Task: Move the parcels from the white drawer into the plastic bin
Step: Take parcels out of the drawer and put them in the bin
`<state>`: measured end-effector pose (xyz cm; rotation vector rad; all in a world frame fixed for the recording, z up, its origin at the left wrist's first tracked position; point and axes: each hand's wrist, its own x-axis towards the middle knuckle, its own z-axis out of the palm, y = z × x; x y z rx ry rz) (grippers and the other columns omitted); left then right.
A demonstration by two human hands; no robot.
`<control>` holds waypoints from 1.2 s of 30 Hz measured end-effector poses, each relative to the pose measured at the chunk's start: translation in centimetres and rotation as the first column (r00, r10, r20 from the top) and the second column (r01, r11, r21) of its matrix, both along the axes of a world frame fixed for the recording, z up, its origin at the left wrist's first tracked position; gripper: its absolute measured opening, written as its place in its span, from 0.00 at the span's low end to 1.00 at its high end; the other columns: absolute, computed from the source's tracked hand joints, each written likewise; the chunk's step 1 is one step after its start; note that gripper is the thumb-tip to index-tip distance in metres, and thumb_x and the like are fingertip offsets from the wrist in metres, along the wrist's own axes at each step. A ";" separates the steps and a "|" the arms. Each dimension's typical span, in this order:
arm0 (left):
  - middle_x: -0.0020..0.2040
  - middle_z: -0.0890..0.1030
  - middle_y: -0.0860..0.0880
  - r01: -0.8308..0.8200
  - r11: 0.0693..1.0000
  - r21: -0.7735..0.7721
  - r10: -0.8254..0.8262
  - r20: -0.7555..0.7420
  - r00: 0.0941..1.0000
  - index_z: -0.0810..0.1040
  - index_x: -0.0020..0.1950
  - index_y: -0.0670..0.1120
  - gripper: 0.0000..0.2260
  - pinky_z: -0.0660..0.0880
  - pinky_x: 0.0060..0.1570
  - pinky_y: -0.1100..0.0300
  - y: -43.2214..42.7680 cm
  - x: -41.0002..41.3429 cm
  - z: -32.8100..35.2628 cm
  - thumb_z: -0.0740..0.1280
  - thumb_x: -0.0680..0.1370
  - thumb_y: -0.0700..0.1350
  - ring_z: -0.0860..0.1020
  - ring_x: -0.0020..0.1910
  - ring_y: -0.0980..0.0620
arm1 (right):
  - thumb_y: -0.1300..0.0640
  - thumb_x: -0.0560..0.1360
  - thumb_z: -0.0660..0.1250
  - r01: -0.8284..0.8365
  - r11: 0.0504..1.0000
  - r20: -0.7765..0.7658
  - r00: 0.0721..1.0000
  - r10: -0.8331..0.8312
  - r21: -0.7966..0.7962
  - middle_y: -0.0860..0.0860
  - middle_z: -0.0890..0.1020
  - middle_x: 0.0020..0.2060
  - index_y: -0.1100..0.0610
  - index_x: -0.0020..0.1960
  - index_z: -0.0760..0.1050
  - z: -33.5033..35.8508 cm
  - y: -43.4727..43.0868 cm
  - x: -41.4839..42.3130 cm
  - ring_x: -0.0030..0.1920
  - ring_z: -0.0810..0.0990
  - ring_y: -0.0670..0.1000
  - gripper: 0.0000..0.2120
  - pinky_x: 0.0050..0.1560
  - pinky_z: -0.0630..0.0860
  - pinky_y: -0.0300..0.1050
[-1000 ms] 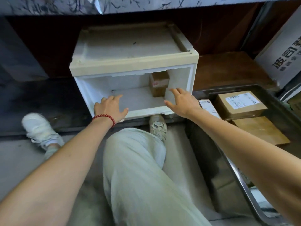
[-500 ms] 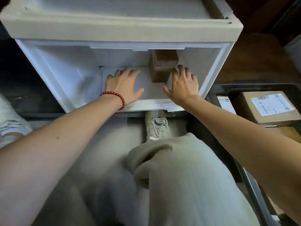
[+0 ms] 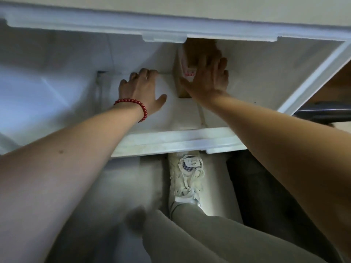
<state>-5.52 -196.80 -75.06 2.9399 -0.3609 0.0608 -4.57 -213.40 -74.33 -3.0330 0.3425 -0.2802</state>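
Note:
The white drawer (image 3: 176, 143) fills the view, and both my arms reach into it. A brown cardboard parcel (image 3: 197, 48) with a white label stands at the back, right of centre. My right hand (image 3: 207, 78) lies flat against its front, fingers straight and spread, thumb at the box's left side. A flat white parcel (image 3: 171, 111) lies on the drawer floor. My left hand (image 3: 141, 88), with a red bead bracelet on its wrist, rests on this parcel with its fingers curled over the far edge. Only a dark rim of the plastic bin (image 3: 322, 111) shows at the right.
The drawer's top frame (image 3: 171, 29) hangs low over both hands. My shoe (image 3: 187, 179) and bent leg (image 3: 218, 238) are on the floor just below the drawer's front lip. A sliver of a tan box (image 3: 341, 128) shows in the bin.
The view has closed in on the drawer. Both hands moved deeper inside: the right from beside the brown parcel onto its front, the left to the far edge of the flat white parcel.

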 end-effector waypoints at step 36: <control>0.73 0.65 0.44 0.113 0.960 -0.256 -0.179 -0.252 0.951 0.55 0.76 0.48 0.42 0.66 0.65 0.48 3.3 -20.7 13.0 0.76 0.69 0.49 0.66 0.70 0.43 | 0.55 0.63 0.80 -0.064 0.682 -0.034 0.991 0.129 0.729 0.46 0.70 0.58 0.54 0.70 0.59 12.8 -1.9 -30.0 0.58 0.71 0.45 0.42 0.49 0.69 0.31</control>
